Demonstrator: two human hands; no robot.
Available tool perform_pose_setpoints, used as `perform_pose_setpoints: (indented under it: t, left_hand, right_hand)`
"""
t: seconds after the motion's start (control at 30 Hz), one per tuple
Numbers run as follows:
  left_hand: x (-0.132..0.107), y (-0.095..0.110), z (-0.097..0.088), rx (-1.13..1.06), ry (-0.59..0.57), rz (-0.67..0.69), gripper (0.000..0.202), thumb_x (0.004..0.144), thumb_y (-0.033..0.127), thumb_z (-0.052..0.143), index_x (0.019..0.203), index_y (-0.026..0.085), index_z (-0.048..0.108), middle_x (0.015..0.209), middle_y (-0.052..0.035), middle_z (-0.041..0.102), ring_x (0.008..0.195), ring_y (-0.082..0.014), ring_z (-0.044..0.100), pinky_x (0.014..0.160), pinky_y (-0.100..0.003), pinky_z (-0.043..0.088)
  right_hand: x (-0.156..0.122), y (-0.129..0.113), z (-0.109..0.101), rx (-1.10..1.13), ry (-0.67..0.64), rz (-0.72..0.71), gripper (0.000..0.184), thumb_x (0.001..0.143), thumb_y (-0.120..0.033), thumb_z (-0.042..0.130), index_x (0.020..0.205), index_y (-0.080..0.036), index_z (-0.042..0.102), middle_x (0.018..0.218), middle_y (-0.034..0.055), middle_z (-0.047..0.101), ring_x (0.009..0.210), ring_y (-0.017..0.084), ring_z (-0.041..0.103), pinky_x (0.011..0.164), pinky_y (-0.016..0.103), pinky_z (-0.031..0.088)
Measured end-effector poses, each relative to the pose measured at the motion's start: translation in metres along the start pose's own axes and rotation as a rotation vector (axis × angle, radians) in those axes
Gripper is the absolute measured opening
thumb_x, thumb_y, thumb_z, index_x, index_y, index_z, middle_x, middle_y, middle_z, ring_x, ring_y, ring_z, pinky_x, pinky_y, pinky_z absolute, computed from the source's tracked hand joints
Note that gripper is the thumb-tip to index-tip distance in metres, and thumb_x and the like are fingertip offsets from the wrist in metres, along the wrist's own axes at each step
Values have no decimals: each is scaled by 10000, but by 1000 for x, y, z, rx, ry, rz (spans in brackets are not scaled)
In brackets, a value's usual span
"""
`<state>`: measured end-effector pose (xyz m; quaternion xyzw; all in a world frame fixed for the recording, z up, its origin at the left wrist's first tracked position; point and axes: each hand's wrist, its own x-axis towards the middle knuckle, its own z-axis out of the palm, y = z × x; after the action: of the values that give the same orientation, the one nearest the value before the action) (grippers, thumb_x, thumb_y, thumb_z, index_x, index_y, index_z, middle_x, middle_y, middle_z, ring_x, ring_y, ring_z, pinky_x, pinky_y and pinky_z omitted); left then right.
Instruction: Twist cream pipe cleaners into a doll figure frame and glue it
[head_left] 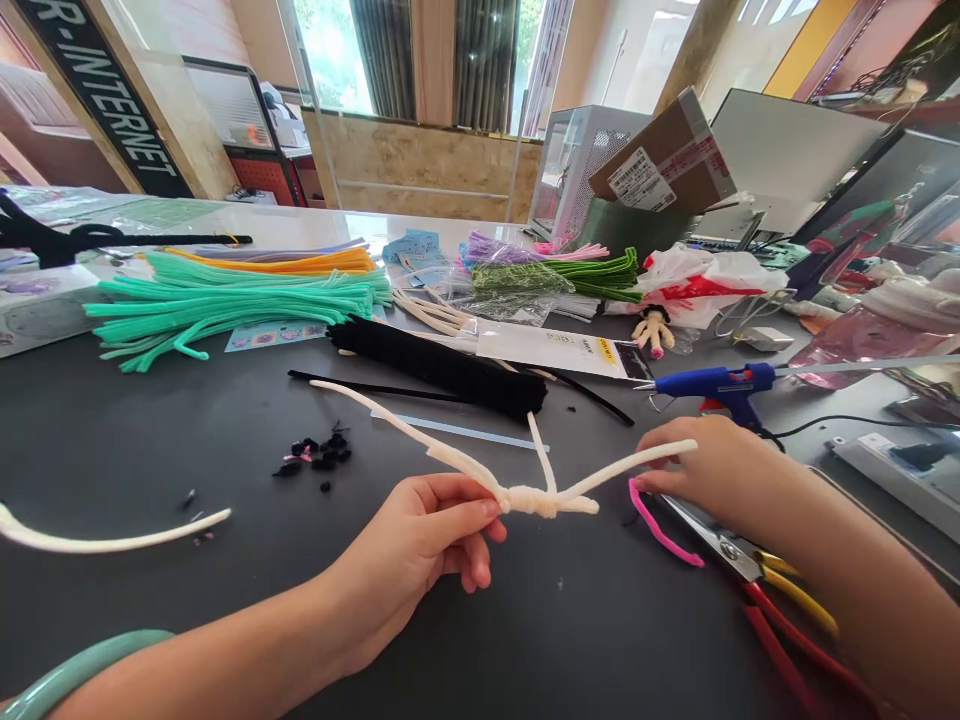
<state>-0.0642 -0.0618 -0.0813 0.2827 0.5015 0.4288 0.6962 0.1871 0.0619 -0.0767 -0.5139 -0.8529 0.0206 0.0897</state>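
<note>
I see a plain cream-white, branching fuzzy-stem assembly (531, 501). Further colours: long mint-green fuzzy-stem bundle (247, 305); long orange fuzzy-stem bundle (300, 262); solid-black cylindrical fuzzy-stem bundle (442, 370); hot-pink curved fuzzy stem (661, 532); blue pistol-shaped plastic glue gun (705, 381); crumpled white plastic bag (712, 285), red-printed; flat dark-grey tabletop (570, 630), plain.

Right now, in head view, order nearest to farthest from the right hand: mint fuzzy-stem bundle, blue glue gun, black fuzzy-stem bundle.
1. Blue glue gun, just beyond the right hand.
2. Black fuzzy-stem bundle, to the left.
3. Mint fuzzy-stem bundle, farther left.
</note>
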Motion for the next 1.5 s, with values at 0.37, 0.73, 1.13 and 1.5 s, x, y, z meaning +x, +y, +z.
perform_pose_setpoints:
  t: [0.37, 0.73, 1.13, 1.5]
  left_hand:
    - [0, -1, -1, 0, -23, 9, 79, 776, 191, 635, 730, 127, 638, 659, 11, 615, 453, -49, 498, 506, -201, 380]
    - [1, -2, -1, -2, -21, 10, 72, 780, 185, 631, 741, 125, 642, 671, 7, 618, 462, -48, 505, 508, -196, 395]
    - [4, -4, -2, -32, -19, 28, 78, 789, 174, 632, 741, 113, 638, 647, 14, 613, 446, -41, 513, 484, -175, 398]
    - [4, -4, -3, -38, -32, 32, 80, 788, 174, 630, 732, 117, 632, 646, 13, 619, 448, -44, 521, 486, -174, 407]
  right_hand:
    - [4, -19, -11, -99, -350, 173, 122, 595, -72, 588, 577, -192, 598, 634, 39, 633, 539, 170, 566, 500, 263, 348]
    - [9, -36, -14, 30, -305, 111, 126, 673, -139, 491, 570, -201, 451, 574, 1, 573, 535, 145, 495, 484, 245, 301]
    - [3, -54, -18, 805, -259, 108, 205, 754, -345, 568, 645, -192, 484, 577, -53, 392, 518, 98, 331, 487, 234, 232]
    - [-2, -64, -12, 1270, -399, 135, 331, 782, -447, 640, 634, -162, 558, 587, -33, 503, 567, 91, 428, 549, 209, 322]
